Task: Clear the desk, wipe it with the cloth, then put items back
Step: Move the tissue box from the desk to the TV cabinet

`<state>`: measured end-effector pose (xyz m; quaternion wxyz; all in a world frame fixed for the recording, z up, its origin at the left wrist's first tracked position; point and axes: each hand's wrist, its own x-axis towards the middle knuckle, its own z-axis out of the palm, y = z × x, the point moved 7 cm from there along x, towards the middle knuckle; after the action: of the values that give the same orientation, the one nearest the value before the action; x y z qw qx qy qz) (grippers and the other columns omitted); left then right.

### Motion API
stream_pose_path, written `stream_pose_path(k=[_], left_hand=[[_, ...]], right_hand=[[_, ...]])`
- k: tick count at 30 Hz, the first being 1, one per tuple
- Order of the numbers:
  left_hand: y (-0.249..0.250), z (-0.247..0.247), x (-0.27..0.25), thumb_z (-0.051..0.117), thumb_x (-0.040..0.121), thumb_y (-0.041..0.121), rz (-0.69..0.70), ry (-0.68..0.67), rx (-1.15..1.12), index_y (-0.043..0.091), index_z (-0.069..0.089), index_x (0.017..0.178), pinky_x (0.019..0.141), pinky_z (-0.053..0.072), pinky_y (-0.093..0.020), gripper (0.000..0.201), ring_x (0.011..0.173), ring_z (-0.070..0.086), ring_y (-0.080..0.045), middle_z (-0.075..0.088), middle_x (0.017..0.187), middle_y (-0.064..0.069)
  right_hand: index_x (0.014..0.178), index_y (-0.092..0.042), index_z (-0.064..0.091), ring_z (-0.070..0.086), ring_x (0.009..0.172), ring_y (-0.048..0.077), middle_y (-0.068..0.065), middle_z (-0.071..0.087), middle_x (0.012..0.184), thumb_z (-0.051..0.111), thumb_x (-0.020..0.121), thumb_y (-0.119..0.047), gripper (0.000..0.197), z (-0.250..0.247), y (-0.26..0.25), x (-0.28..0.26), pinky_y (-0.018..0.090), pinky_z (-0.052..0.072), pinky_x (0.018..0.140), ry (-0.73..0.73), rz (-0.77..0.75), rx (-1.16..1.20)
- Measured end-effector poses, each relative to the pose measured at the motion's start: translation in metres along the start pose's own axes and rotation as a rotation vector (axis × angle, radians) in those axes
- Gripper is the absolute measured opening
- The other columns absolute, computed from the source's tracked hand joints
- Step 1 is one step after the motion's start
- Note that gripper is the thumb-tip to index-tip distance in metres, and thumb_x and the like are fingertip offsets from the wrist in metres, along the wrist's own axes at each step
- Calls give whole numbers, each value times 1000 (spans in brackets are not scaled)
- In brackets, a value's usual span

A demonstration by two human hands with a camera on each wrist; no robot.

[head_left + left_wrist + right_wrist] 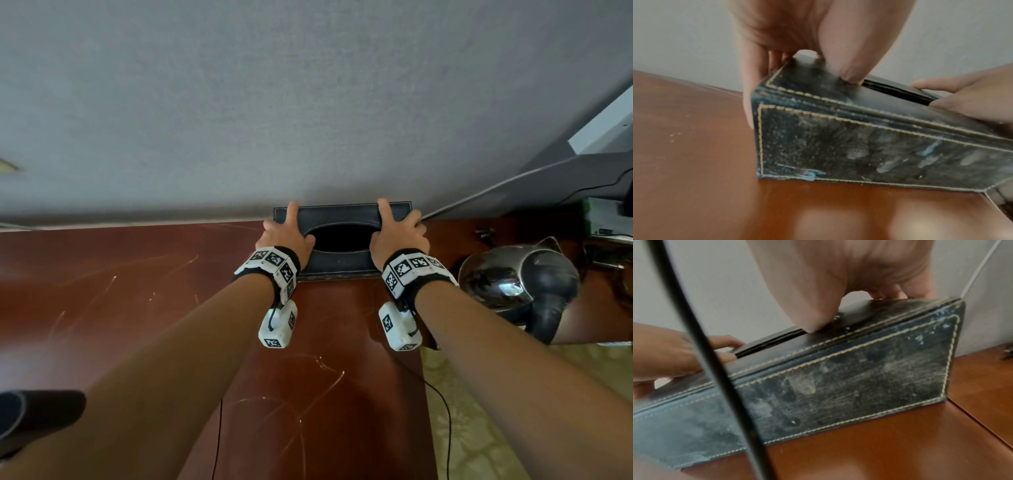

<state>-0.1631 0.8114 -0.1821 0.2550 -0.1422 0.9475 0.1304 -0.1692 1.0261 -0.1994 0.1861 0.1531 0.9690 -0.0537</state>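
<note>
A worn black leather tissue box (342, 265) with pale stitching stands on the red-brown desk (137, 294), its back against the grey wall. My left hand (286, 233) grips the box's left end; in the left wrist view the thumb presses the top of the box (859, 146) by the slot and the fingers (748, 100) reach down the end face. My right hand (400, 233) grips the right end the same way, thumb (809, 309) at the slot of the box (838, 386). The box's bottom rests on the desk. No cloth is in view.
A shiny steel kettle (513, 281) with a black handle sits on the desk just right of the box. A thin black cable (445, 414) hangs over patterned flooring at the desk's right edge. A dark padded object (34, 418) is at the lower left.
</note>
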Motion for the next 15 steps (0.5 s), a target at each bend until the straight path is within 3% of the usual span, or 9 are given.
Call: stream_pose_path(k=[4,7,11,15], left_hand=[[0,0,-5,50,97,44,4,-14,-14,37,11,152,63,38,-37,68,68,42,-26,44,123,-20],[-3,5,-15,52,97,41,-12,-9,-31,35,15,149,62,39,-38,64,61,39,-24,44,120,-19],[-10,11,-36,52,97,40,-1,-32,-25,35,16,148,58,37,-35,63,66,42,-25,44,118,-18],[-9,5,-56,50,97,40,14,-16,-24,36,15,149,52,33,-33,63,60,39,-22,38,106,-13]], right_hand=[[150,-44,11,41,117,37,23,21,142,53,95,-18,74,-1,0,-6,38,41,66,-32,5,13],[148,-44,10,40,114,37,25,18,141,58,88,-6,86,3,1,-20,38,49,70,-80,29,8],[150,-44,4,39,119,39,26,16,144,56,86,-4,92,8,9,-42,40,46,75,-125,35,0],[149,-44,5,39,120,41,27,16,144,59,85,-7,91,-7,16,-57,43,49,77,-100,21,0]])
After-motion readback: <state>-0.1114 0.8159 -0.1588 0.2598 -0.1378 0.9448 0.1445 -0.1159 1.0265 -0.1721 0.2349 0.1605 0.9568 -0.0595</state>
